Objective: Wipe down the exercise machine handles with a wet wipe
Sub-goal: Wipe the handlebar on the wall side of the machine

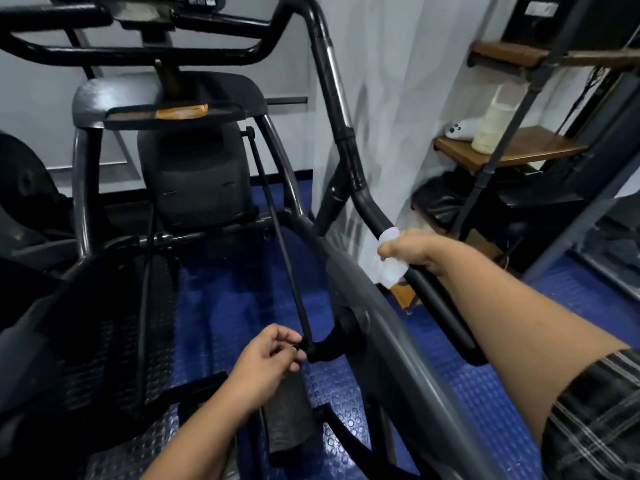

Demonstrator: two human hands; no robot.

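A black exercise machine fills the view. Its long right handle bar (341,133) runs from the top centre down to the lower right. My right hand (412,251) grips this bar low down, with a white wet wipe (389,263) wrapped round the bar under the fingers. My left hand (268,358) is lower, at the centre, its fingers curled and pinching the bottom end of a thin black rod (277,233) where it meets a joint. Upper black handlebars (138,50) cross the top left.
An orange packet (181,112) lies on the machine's small tray. Wooden shelves (512,147) on a metal frame stand at the right with a cream container (491,126) and a small white toy (462,128). A white curtain hangs behind. The floor is blue studded matting (221,306).
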